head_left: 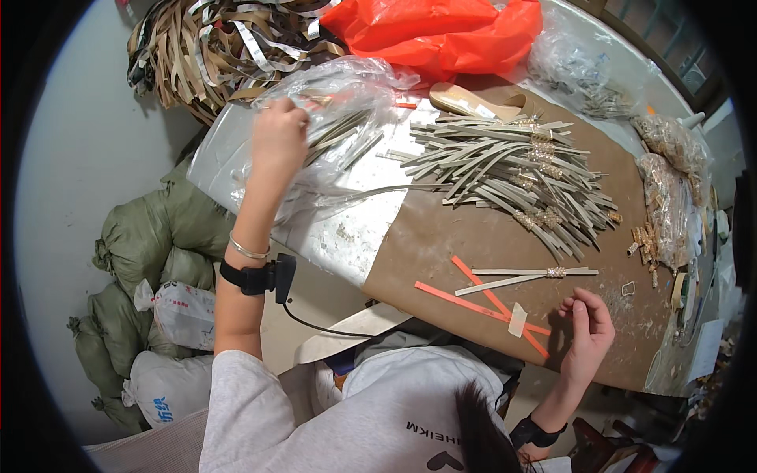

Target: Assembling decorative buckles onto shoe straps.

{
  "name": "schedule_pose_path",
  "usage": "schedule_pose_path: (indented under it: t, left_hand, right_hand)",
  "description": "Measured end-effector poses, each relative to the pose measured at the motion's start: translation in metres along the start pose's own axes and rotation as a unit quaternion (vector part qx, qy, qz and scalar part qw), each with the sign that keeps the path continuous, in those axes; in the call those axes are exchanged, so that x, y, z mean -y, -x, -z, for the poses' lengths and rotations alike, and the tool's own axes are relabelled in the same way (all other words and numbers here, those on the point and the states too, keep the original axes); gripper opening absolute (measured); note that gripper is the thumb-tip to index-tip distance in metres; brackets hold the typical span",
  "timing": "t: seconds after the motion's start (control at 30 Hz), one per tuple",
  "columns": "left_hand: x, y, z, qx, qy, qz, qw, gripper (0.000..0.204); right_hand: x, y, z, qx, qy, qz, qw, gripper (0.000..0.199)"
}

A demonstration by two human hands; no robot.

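Note:
My left hand (280,130) is raised over a clear plastic bag (347,79) of grey strips, with its fingers curled closed. What it holds, if anything, I cannot make out. My right hand (587,331) hovers at the table's near edge, fingers loosely bent and slightly apart, with nothing visible in them. Just left of it, two crossed orange strips (481,302) lie on the brown board, and a piece of tape (517,319) sits over their crossing. A pair of grey straps (520,276) joined by a beaded gold band lies beyond them. A small metal buckle (628,288) is nearby.
A big pile of grey straps with gold bands (505,173) covers the brown board (418,236). Behind it are a tan sole (473,101) and a red plastic bag (441,35). Bagged gold trims (666,197) line the right side. Green sacks (138,244) stand left of the table.

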State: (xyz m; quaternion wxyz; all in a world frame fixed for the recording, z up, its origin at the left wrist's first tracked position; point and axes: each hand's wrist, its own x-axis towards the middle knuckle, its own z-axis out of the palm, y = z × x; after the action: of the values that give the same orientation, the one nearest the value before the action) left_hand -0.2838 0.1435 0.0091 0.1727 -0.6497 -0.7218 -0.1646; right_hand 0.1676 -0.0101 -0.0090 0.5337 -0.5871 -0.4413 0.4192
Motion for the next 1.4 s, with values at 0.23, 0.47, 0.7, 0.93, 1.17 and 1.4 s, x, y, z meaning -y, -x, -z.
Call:
schedule_pose_path:
  t: [0.23,0.47,0.7,0.93,1.17,1.4]
  left_hand:
    - [0.009,-0.031,-0.045,0.043,0.091,0.018,0.995,0.012]
    - [-0.014,-0.011,0.013,0.137,0.184,0.042,0.972,0.014]
    - [-0.006,-0.010,0.002,0.183,0.434,0.130,0.872,0.014]
    - [-0.016,-0.019,0.014,0.096,0.197,0.078,0.972,0.014]
    - [-0.109,0.008,0.081,0.282,0.644,0.096,0.704,0.015]
    - [-0.194,0.058,0.108,0.555,0.653,0.107,0.503,0.009]
  right_hand:
    - [0.009,0.000,-0.009,0.012,-0.004,0.004,1.000,0.015]
    - [0.003,0.004,0.006,0.002,-0.009,-0.006,1.000,0.014]
    - [0.010,-0.001,-0.012,0.067,-0.014,-0.004,0.998,0.015]
    - [0.020,-0.001,-0.025,0.096,-0.038,0.017,0.995,0.015]
    - [0.039,0.006,-0.030,0.143,-0.095,-0.081,0.982,0.019]
    - [0.060,-0.018,-0.037,0.219,-0.294,-0.067,0.928,0.034]
